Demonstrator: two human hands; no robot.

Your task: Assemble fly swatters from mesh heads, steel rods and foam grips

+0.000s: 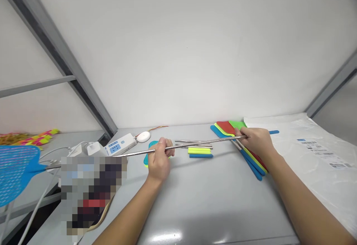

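Observation:
A telescopic fly swatter stretches across the view, its blue mesh head (16, 172) at far left and its extended metal rod (195, 143) above the table. My left hand (160, 159) is closed round the rod near its middle. At the other end my right hand (256, 140) grips the swatter, and the tip of a blue handle (274, 131) pokes out beyond it. Under the right hand lies a pile of fly swatters with red (225, 127), green, yellow and blue heads. Behind the left hand a teal mesh head (152, 144) is partly hidden.
Loose metal rods (181, 141) and short yellow (199, 150) and blue grips (200, 156) lie mid-table. A white plastic package (320, 144) covers the right side. To the left are a power strip (121, 144), a white round device (143, 137), cables and a pixelated patch. Metal frame posts flank the table.

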